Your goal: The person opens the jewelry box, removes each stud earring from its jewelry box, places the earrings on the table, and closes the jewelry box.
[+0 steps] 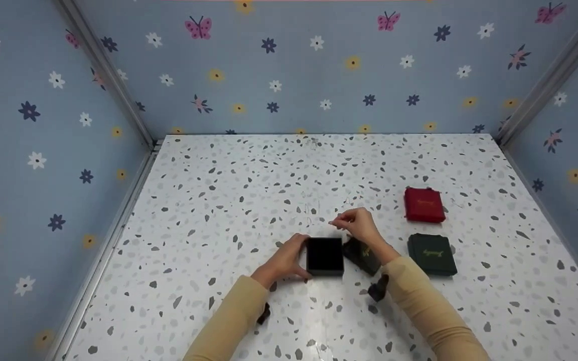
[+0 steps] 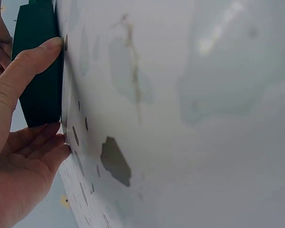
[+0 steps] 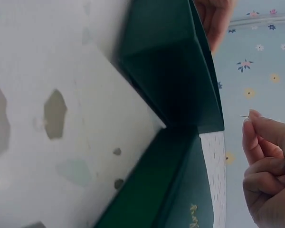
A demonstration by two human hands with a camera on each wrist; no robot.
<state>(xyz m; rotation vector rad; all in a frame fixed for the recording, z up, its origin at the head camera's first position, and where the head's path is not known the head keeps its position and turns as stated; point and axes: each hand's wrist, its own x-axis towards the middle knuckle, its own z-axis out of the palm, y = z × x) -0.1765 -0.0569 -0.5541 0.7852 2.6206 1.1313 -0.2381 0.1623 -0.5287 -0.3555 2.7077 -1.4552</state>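
A small dark green jewelry box [image 1: 325, 273] with a black interior sits uncovered on the table. My left hand [image 1: 285, 258] holds it from the left side, thumb and fingers on opposite walls, as the left wrist view also shows. Its green lid [image 1: 369, 256], with gold lettering, lies tilted against the box's right side. Above and behind that lid, my right hand [image 1: 359, 225] pinches a tiny thin pin-like piece [image 3: 243, 116] between thumb and fingertip. What the piece belongs to is hidden by the fingers.
To the right lie a closed red jewelry box [image 1: 424, 205] and, nearer me, a closed green jewelry box [image 1: 432, 255], both gold-lettered. The speckled white table [image 1: 208, 200] is bounded by blue flowered walls [image 1: 309, 70] at the back and both sides.
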